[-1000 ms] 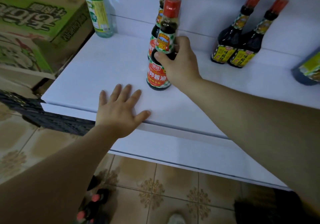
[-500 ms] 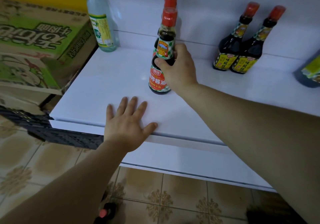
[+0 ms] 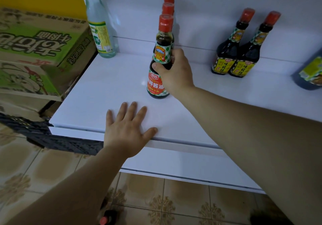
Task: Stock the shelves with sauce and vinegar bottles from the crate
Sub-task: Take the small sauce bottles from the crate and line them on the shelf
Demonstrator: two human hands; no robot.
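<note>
As left hand spans shelf edge, bottle gripped.

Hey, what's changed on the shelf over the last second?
The right hand appears to have eased the front soy sauce bottle slightly back, into line with the two bottles behind, and still grips it. The left hand stays flat on the shelf; the other bottles are unmoved.
</note>
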